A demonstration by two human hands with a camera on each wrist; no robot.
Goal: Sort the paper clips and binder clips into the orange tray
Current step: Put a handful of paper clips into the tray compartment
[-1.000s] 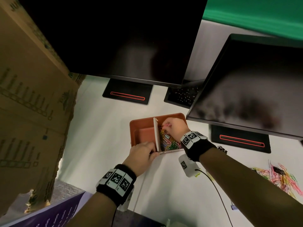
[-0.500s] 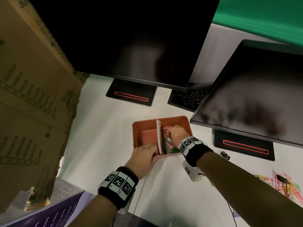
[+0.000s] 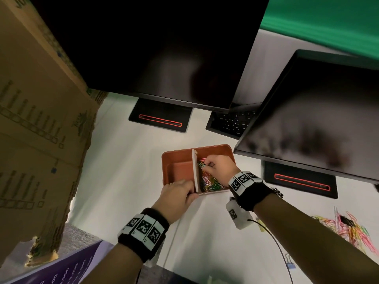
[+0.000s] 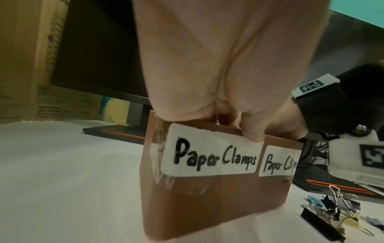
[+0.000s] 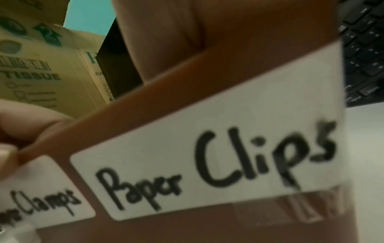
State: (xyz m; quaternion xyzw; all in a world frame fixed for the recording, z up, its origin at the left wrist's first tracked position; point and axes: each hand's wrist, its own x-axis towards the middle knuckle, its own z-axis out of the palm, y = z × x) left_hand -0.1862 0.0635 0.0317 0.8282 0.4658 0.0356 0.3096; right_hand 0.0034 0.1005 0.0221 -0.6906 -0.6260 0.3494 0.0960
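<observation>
The orange tray (image 3: 229, 152) stands on the white desk with a white divider (image 3: 194, 171) down its middle. Its left compartment (image 3: 178, 171) is bare. The right one holds a heap of coloured paper clips (image 3: 210, 182). My right hand (image 3: 205, 165) reaches into that compartment, its curled fingers pinching a few clips above the heap. My left hand (image 3: 189, 191) grips the tray's near rim by the divider, thumb (image 4: 251, 131) over the front wall. Labels there read "Paper Clamps" (image 4: 212, 156) and "Paper Clips" (image 5: 207, 148).
More loose paper clips (image 3: 352, 230) with a black binder clip (image 3: 346, 219) lie at the right. Several binder clips (image 4: 324, 212) sit just right of the tray. Two dark monitors (image 3: 153, 48) overhang the desk, with a keyboard (image 3: 231, 121) behind and a cardboard box (image 3: 41, 119) at left.
My right hand has sunk a little lower into the right compartment, towards the heap of clips. The left hand keeps its hold on the tray rim.
</observation>
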